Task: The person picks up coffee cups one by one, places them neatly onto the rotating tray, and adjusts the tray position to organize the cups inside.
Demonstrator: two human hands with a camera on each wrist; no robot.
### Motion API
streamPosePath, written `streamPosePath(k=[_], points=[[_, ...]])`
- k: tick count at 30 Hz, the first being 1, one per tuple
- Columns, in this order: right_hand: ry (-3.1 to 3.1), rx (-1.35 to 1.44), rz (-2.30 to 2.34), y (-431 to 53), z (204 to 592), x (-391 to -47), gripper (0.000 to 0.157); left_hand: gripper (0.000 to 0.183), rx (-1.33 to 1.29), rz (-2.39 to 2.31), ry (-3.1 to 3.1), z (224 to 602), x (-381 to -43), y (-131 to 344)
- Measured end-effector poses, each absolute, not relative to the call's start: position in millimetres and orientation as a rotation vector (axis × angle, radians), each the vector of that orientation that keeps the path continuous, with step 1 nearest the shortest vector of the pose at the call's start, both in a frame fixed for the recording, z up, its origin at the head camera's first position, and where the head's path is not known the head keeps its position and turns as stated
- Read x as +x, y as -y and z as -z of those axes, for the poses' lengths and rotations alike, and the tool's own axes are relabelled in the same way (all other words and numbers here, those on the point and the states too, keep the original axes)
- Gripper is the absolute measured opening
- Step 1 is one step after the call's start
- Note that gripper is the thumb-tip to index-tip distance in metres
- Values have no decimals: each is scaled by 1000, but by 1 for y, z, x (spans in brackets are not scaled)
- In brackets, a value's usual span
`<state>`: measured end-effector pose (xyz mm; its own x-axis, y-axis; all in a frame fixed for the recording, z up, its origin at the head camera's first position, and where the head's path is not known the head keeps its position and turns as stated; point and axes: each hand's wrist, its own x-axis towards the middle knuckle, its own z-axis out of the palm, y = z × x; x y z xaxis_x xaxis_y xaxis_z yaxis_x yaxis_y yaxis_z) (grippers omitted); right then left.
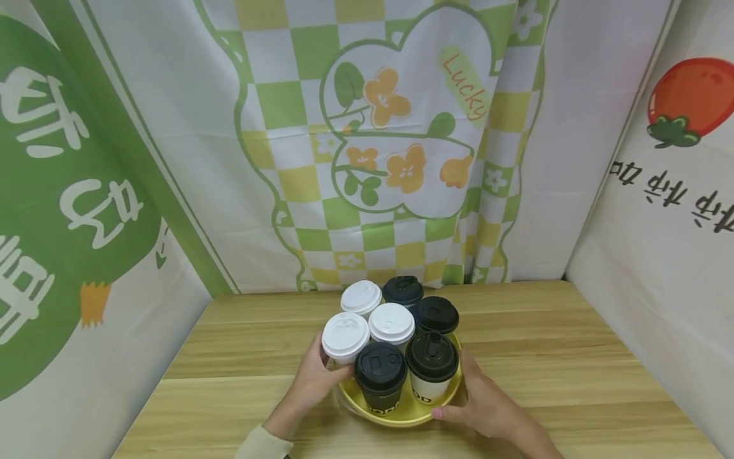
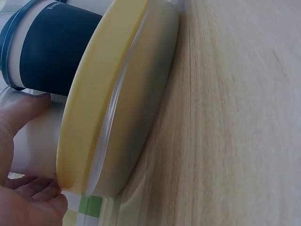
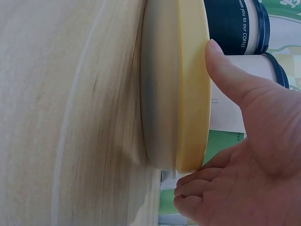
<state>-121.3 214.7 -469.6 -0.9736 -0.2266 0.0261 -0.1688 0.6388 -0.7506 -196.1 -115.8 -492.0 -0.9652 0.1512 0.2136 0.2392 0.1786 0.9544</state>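
A round yellow tray (image 1: 395, 419) holds several lidded paper cups. Three have white lids, and the others have black ones. My left hand (image 1: 314, 377) grips the white-lidded cup (image 1: 346, 336) at the tray's left edge. In the left wrist view, the thumb lies across that pale cup (image 2: 40, 146), with the fingers on its other side near the rim. My right hand (image 1: 478, 405) holds the tray's right side. The right wrist view shows its thumb at the rim and its fingers lower along the edge. Nearest to it stands a white cup with a black lid (image 1: 434, 357).
The tray rests on a wood-grain table (image 1: 573, 357). Behind the table hangs a checked green and yellow cloth (image 1: 321, 191). Printed white panels stand at the left and right (image 1: 659, 255), close to the table's sides. A dark front cup (image 1: 381, 376) sits between the hands.
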Motion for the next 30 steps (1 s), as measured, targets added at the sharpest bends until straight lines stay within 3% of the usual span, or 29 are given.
streamPosePath(k=[14,30], points=[[-2780,-462,1196,-224,469,-123,127,95,-423,1925,2426,487,-188,132],[-2932,-353,941,-254,443,-127,121,85,-466,1556,2726,460,-191,198]])
